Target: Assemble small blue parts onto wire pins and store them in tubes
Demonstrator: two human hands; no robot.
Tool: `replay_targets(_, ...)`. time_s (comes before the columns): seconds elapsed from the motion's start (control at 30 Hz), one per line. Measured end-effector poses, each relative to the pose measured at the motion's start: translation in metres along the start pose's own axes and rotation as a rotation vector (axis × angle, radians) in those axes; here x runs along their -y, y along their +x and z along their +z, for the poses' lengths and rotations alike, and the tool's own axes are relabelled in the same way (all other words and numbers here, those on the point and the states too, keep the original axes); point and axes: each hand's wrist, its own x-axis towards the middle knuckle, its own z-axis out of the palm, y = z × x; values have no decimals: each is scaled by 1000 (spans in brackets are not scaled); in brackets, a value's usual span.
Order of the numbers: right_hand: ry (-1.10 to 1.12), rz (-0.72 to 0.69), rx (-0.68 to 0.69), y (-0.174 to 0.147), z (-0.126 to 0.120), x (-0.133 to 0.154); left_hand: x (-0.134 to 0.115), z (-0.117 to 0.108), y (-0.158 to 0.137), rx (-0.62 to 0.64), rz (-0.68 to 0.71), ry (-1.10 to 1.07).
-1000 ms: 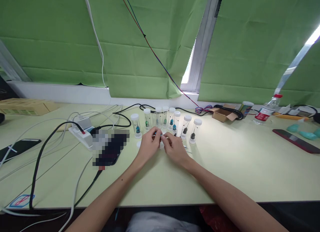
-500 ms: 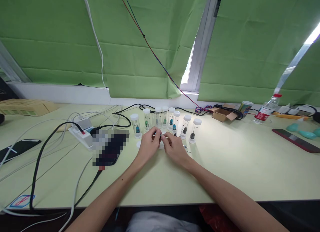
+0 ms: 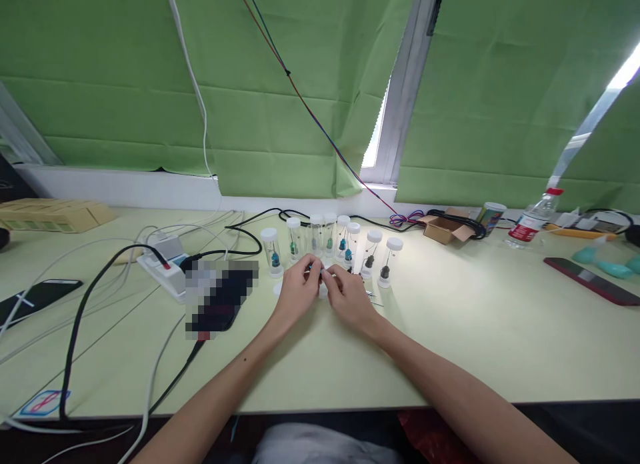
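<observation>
My left hand (image 3: 300, 282) and my right hand (image 3: 346, 287) meet over the table, fingertips pinched close together. A small dark bluish piece shows between them, mostly hidden, so I cannot make out its kind. Behind the hands stand several clear tubes with white caps, among them a left one (image 3: 274, 254) holding a blue figure and a right one (image 3: 389, 263) holding a dark one. Under my fingers a white round part (image 3: 323, 291) partly shows. A white cap (image 3: 277, 289) lies left of my left hand, and thin metal pieces (image 3: 373, 299) lie beside the right.
Left of me are a blurred dark device (image 3: 225, 301), a power strip (image 3: 167, 271), loose cables and a phone (image 3: 40, 297). To the right stand a small open carton (image 3: 443, 231), a water bottle (image 3: 531, 221) and a red-edged phone (image 3: 593, 281).
</observation>
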Motion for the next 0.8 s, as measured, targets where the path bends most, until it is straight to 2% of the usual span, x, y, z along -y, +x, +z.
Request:
replay_targets(0.17, 26, 45, -8, 0, 0, -1, 0, 0, 0, -18, -15, 5)
replay_targets(0.43, -1, -1, -11, 0, 0, -1, 3, 0, 1, -10, -7, 2)
replay_targets(0.8, 0, 12, -3, 0, 0, -2, 1, 0, 0, -9, -6, -17)
